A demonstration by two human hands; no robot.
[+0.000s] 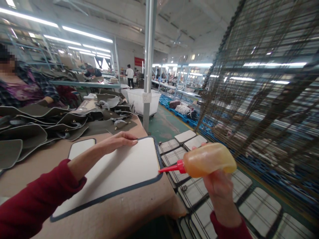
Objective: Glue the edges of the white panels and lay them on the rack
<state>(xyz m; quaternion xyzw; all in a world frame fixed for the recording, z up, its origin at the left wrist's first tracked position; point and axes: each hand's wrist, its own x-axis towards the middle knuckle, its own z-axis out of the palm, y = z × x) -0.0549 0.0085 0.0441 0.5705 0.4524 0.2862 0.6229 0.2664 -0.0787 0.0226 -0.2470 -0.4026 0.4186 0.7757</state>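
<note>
A white panel [124, 166] with rounded corners and a dark blue border lies on the brown-covered table. My left hand [124, 139] grips its far edge, with the fingers close together. In my right hand [219, 186] is a squeeze bottle [210, 161] of amber liquid, held tilted on its side with the fingers wrapped round it. The bottle's red nozzle [171, 167] points left, and its tip meets the panel's right edge near the corner. Part of another white panel [82, 147] shows behind my left forearm.
Grey-brown cut pieces [72, 119] are heaped on the table [142, 202] at the left, near a seated person. Beyond stand a metal post [149, 66] and a white bin [156, 99]. To the right, a wire rack [249, 99] rises beside white panels [260, 202] lying on wire shelving.
</note>
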